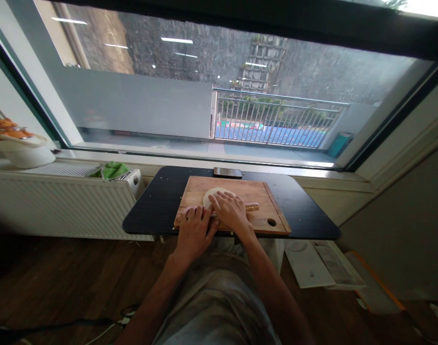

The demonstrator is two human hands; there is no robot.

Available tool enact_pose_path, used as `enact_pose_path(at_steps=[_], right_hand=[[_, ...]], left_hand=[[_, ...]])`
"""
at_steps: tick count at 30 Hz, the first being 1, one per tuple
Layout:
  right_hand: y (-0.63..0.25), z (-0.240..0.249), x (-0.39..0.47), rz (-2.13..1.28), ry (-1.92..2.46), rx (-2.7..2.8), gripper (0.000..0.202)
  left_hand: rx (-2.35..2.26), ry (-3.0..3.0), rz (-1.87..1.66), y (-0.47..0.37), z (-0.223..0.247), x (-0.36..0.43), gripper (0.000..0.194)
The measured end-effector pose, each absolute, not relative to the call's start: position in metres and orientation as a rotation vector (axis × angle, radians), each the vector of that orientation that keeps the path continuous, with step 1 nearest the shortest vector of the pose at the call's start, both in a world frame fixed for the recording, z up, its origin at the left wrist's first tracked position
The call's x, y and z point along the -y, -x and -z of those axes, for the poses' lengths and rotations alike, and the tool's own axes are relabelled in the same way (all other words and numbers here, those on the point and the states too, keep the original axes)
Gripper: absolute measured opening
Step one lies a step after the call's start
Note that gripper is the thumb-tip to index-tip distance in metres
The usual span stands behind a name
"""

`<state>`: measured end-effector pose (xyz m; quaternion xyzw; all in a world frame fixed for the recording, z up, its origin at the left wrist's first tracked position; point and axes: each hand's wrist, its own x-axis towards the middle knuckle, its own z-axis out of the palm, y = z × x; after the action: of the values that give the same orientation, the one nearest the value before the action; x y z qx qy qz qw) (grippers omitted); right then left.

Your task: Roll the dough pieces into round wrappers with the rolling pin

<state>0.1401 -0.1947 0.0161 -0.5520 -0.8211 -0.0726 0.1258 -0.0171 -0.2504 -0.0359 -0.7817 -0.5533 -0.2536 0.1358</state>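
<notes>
A round of pale flattened dough [208,195] lies on a wooden cutting board [260,192]. Across its near side lies a wooden rolling pin [252,207], its right end sticking out past my right hand [230,210]. That hand rests palm down over the pin, fingers stretched flat across the dough. My left hand [194,227] is at the front left of the board, its fingers bent over the left part of the pin, which they mostly hide. The thumb points toward the right hand, and the two hands nearly touch.
The board sits on a small black table [305,215] against the window sill. A dark flat object [228,172] lies behind the board. To the left are a white radiator [61,201] and a green cloth [114,170]. White panels [308,268] stand low at right; a cable lies on the floor.
</notes>
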Motion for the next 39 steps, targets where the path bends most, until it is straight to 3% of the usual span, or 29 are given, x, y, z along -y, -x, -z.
enact_pose_path(at_steps=[16, 32, 39], right_hand=[[-0.143, -0.007, 0.238, 0.14, 1.585, 2.183, 0.042], [-0.164, 0.001, 0.227, 0.203, 1.646, 2.121, 0.04], [-0.169, -0.004, 0.204, 0.253, 1.707, 2.163, 0.041]], left_hand=[[1.601, 2.308, 0.713, 0.019, 0.036, 0.254, 0.036], [1.577, 2.356, 0.716, 0.024, 0.031, 0.244, 0.055], [1.56, 2.349, 0.698, 0.025, 0.031, 0.231, 0.053]])
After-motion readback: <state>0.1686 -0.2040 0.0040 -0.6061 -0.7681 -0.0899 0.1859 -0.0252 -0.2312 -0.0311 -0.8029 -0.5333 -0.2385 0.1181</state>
